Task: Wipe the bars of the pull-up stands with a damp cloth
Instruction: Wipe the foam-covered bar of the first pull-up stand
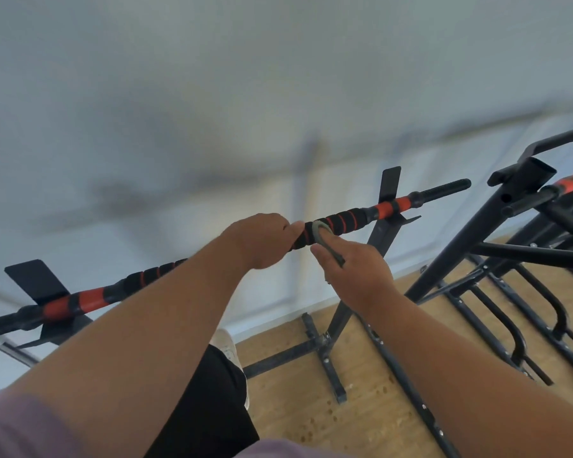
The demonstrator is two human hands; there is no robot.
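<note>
A black pull-up bar with red and black foam grips runs from lower left to upper right, resting in the cradles of a black stand. My left hand grips the bar near its middle. Just to its right, my right hand holds a small grey-green cloth pressed over the foam grip. The bar under both hands is hidden.
A second black pull-up stand with its own red-wrapped bar stands at the right, its feet spread over the wooden floor. A white wall lies close behind the bar. My leg and shoe are below it.
</note>
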